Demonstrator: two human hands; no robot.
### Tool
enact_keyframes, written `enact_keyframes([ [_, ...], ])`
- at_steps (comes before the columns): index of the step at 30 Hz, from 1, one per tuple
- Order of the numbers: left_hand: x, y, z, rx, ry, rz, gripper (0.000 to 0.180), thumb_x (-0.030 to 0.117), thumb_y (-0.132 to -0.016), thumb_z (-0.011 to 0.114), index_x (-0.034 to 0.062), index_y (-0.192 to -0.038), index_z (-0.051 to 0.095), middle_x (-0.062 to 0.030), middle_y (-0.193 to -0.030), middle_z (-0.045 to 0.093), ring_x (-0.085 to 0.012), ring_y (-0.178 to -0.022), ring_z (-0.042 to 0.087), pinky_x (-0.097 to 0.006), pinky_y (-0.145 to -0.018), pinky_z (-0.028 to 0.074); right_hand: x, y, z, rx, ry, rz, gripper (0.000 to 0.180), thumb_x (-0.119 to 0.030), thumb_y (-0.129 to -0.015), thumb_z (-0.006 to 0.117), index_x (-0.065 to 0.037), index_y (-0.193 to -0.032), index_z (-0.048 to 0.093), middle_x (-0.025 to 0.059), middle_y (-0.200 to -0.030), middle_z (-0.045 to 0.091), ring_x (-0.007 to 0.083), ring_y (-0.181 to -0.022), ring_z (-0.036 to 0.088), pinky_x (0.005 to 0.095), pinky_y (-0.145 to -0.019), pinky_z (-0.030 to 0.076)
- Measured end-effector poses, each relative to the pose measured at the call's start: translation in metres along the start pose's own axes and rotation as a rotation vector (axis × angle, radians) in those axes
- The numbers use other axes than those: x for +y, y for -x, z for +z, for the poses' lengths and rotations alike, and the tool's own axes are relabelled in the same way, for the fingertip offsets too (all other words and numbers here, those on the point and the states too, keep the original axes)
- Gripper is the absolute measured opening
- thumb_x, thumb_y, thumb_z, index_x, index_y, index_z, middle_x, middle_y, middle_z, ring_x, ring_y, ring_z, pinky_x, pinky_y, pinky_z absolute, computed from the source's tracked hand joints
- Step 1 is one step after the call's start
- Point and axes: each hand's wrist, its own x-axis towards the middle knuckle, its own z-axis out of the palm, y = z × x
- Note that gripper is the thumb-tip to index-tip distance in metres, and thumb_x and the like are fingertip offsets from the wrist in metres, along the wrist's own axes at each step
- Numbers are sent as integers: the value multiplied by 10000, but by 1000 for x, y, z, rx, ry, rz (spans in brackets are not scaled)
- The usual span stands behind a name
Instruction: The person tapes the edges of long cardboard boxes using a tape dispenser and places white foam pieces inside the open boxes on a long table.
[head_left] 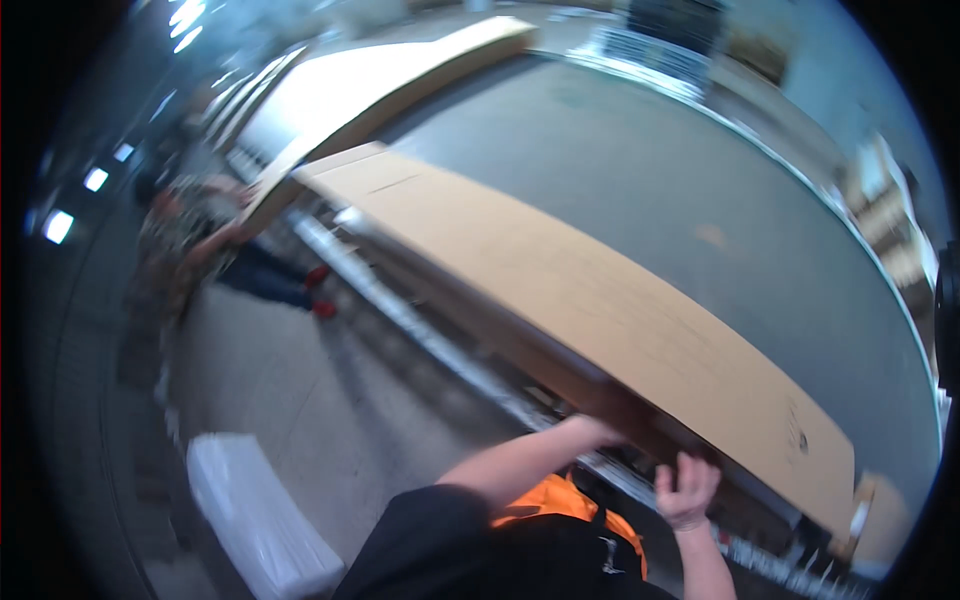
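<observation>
A long, flat brown cardboard box (560,290) lies slantwise across the work table from far left to near right. My left hand (597,431) reaches to its near side wall; motion blur and the box's shadow hide the fingers. To the right of it, my right hand (688,490) is raised at the same near edge, its thumb and fingers apart and nothing in its palm. Whether its fingertips touch the cardboard I cannot tell.
A co-worker (205,235) with red shoes stands at the far left, hands at another long cardboard box (400,95). A white wrapped bundle (255,510) is on the floor at lower left. The grey tabletop (690,220) stretches behind the box. An orange garment (560,500) shows at my waist.
</observation>
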Motion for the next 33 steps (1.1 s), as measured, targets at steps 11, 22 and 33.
enact_keyframes([
  [11, -60, 13, 46, 521, -419, -329, 534, 406, -852, 607, 110, -1295, 563, -159, -1312, 553, -356, -1194, 528, -504, -964, 424, 77, 1, -98, -485, 167, 297, 847, -217, -629, 823, 61, -1334, 445, 255, -1330, 500, 458, -1249, 481, 504, -1008, 464],
  [22, -44, 14, 72, 1462, 472, -327, 535, 316, -921, 581, -47, -1282, 426, -232, -1309, 504, -309, -1207, 506, -426, -1006, 401, 78, 49, -40, -374, 369, 28, 464, -112, -818, 544, 147, -1203, 553, 377, -1205, 567, 581, -1137, 537, 592, -928, 493],
  [33, 112, -50, 30, -147, -699, 588, 1093, 460, -693, 770, -123, -1442, 229, -303, -1529, 216, -459, -1450, 128, -540, -1193, 101, 49, 57, -10, -141, 368, 276, 447, -201, -840, 533, 81, -1181, 600, 300, -1251, 574, 551, -1165, 525, 613, -993, 429],
])
